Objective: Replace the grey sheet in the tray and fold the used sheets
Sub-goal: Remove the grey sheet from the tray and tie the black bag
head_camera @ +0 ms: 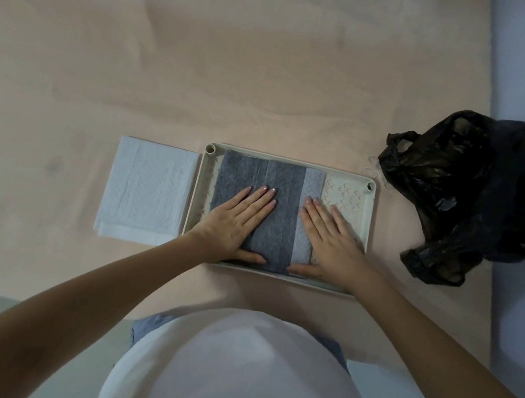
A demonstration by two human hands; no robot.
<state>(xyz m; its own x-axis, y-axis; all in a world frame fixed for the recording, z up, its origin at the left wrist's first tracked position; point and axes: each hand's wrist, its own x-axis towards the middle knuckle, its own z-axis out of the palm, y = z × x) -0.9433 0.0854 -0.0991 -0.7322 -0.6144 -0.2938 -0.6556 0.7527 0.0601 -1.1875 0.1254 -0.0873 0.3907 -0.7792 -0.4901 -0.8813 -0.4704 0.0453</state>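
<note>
Far left on the pale table [209, 51]: a white sheet [147, 191], folded flat into a neat block, just beside the left wall of the tray [368, 216] but outside it.

Next, the cream tray, long side facing the person, with a round hole at each far corner and little cross marks on its floor.

Inside the tray, toward its left and middle: the grey sheet [282, 185], folded in long strips, dark grey on the left and in the middle, lighter grey on the right strip. Fills the tray from far wall to near wall. Leaves a bare bit of tray floor on the right side.

On the dark left part of the sheet: the left hand [236, 222], flat, palm down, fingers straight and close together, thumb stuck out along the near edge. Not gripping anything, just pressing.

On the right edge of the sheet: the right hand [334, 238], also flat, palm down, fingers straight and slightly spread, half on the light strip and half on the bare tray floor. Thumb pointing toward the other thumb, with a gap between them.

Far right, apart from the tray: a crumpled black plastic bag [469, 198], lying at the table edge.
</note>
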